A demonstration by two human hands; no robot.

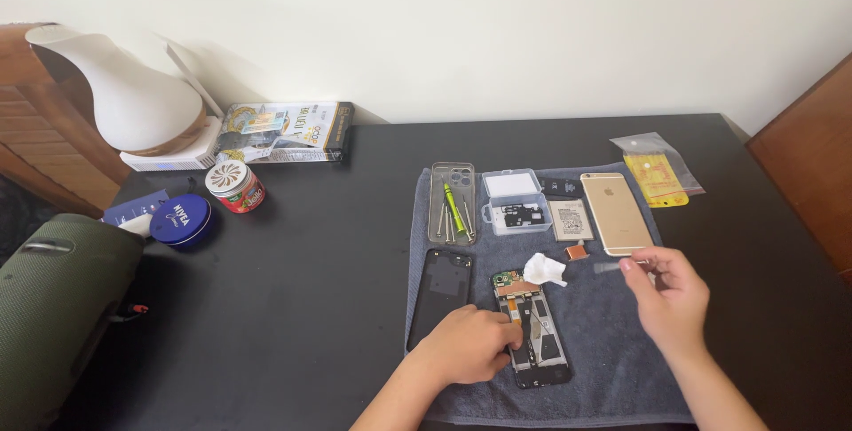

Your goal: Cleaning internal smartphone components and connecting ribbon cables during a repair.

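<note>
Opened phone [532,329] steadied on a grey towel [612,369]; small clear strip [611,267] pinched.

Left hand [469,345] is curled, fingertips pressed on the phone's left edge. Right hand [667,293] grips the strip above the towel, right of the phone. Step judged: internal work under way; careful placement called for. Open room lies rightward; gold phone [615,213] and tissue [543,268] crowd the far side.
</note>
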